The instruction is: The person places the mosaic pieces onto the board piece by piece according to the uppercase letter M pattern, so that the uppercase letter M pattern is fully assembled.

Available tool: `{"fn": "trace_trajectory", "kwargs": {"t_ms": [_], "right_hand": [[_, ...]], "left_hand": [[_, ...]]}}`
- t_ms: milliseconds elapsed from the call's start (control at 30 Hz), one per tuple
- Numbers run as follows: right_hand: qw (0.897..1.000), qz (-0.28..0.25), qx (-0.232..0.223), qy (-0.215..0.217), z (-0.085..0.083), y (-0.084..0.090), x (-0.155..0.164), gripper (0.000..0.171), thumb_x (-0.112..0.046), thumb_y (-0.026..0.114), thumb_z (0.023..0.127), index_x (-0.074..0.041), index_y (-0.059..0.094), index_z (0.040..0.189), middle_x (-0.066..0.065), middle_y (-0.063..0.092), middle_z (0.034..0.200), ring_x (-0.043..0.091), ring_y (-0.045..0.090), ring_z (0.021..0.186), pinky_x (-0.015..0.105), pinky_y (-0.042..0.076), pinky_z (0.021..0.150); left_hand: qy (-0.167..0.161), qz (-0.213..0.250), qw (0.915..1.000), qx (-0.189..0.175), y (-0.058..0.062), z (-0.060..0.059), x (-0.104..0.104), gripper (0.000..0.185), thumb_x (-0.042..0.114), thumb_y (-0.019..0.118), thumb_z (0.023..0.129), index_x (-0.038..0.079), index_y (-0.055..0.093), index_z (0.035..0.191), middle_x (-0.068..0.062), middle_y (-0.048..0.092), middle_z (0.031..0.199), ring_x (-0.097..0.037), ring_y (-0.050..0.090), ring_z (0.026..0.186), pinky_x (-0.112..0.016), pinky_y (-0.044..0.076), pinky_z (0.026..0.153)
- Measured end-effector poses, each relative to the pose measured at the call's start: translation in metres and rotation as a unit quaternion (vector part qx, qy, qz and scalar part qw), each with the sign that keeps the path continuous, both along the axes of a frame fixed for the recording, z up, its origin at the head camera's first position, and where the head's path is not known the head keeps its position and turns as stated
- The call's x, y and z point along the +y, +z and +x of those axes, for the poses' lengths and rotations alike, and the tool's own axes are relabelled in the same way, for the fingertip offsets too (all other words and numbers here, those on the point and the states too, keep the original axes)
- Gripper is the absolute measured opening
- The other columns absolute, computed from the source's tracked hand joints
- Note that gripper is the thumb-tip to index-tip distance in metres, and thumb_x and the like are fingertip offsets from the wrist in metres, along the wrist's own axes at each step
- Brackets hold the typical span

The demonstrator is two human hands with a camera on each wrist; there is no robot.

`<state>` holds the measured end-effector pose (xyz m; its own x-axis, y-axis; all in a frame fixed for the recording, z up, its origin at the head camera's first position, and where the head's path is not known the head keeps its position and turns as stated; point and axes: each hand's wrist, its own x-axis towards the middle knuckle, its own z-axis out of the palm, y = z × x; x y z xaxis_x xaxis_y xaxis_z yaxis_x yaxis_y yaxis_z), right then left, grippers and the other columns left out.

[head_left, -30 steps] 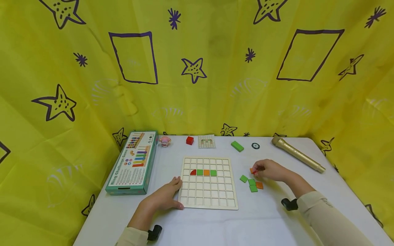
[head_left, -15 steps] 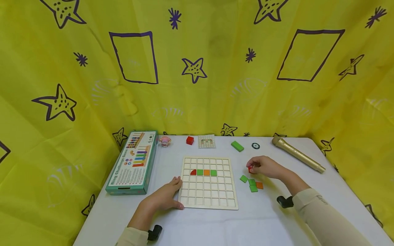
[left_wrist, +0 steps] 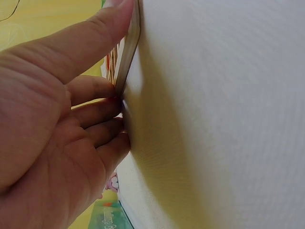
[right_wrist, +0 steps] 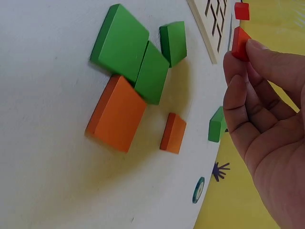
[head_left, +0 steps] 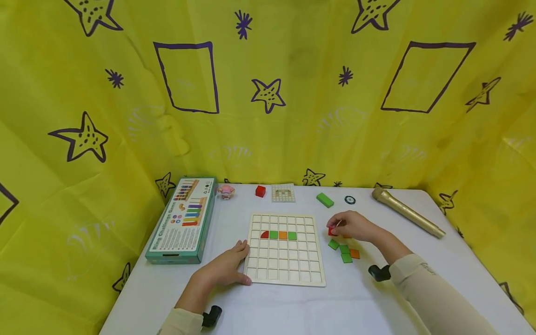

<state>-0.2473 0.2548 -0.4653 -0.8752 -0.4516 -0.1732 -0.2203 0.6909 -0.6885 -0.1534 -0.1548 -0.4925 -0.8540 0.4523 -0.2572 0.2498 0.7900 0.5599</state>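
Note:
My right hand [head_left: 357,226] pinches a small red tile [right_wrist: 239,45] between thumb and fingers, just right of the wooden grid board [head_left: 289,260]. The tile is lifted off the table; its full outline is partly hidden by the fingers. My left hand [head_left: 227,265] rests along the board's left edge, thumb at the near corner, fingertips touching the side. On the board lie, in a row, a red quarter-round tile [head_left: 265,235], a green tile [head_left: 273,235], an orange tile [head_left: 283,235] and another green tile [head_left: 292,236].
Loose green tiles [right_wrist: 121,43] and orange tiles [right_wrist: 119,117] lie right of the board. Behind stand a game box [head_left: 180,223], pink figurine [head_left: 226,191], red cube [head_left: 260,191], pattern card [head_left: 283,192], green block [head_left: 324,200], round disc [head_left: 350,200] and gold microphone [head_left: 408,212].
My right hand has moved left toward the board with the red tile, uncovering an orange tile beneath it. My left hand stays at the board's edge. The head view has shifted slightly.

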Motion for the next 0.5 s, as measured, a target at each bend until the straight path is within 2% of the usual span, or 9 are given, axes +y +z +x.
{"fn": "trace_trajectory", "kwargs": {"t_ms": [233,500], "right_hand": [[1.000,-0.002,-0.001,0.008,-0.003,-0.001,-0.014,0.017,-0.010,0.070,0.094,-0.005,0.072,0.111,0.000,0.068,0.094,0.019,0.057,0.083,0.029,0.052,0.072],[1.000,-0.013,-0.005,0.015,-0.008,-0.005,-0.031,0.015,-0.007,0.069,0.095,-0.007,0.074,0.108,-0.001,0.070,0.098,0.019,0.058,0.087,0.032,0.053,0.081]], "left_hand": [[0.003,0.000,1.0000,-0.003,0.003,0.001,0.001,0.101,0.034,0.088,0.076,-0.002,0.036,0.154,-0.014,0.024,0.164,-0.031,0.017,0.152,-0.049,0.023,0.120],[0.002,-0.006,1.0000,-0.001,0.003,0.001,0.001,0.100,0.034,0.087,0.076,-0.002,0.036,0.154,-0.014,0.024,0.164,-0.031,0.018,0.152,-0.049,0.023,0.120]]}}
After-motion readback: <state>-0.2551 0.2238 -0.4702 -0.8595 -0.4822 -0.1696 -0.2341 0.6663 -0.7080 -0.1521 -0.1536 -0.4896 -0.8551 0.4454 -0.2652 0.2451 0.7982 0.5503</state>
